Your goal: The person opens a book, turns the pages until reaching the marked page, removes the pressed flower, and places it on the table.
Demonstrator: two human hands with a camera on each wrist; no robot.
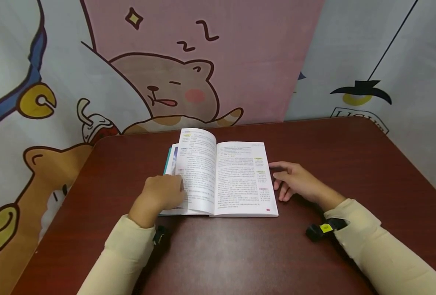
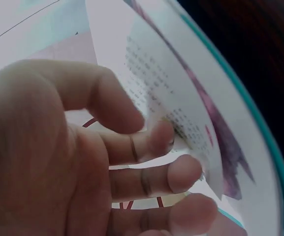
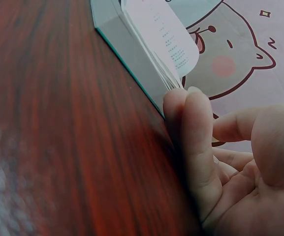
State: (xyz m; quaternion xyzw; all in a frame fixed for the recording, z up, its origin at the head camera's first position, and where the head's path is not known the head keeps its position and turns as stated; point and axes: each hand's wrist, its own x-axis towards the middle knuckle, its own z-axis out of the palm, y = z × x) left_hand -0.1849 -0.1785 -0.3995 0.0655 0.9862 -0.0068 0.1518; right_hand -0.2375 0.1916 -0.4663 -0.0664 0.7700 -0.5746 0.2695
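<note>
Open book (image 1: pixel 221 176) laid flat mid-table (image 1: pixel 313 254). Left hand (image 1: pixel 162 194) curled on left pages, fingertips (image 2: pixel 183 174) catching lifted leaf (keeps it from falling). Right hand (image 1: pixel 295 180) relaxed, fingers (image 3: pixel 191 132) braced against right page edge, steadying book.

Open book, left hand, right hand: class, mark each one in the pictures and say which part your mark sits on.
open book (image 1: pixel 240 176): head view, on the printed right-hand page.
left hand (image 1: pixel 162 192): head view, on the back of the hand.
right hand (image 1: pixel 297 180): head view, on the back of the hand.
</note>
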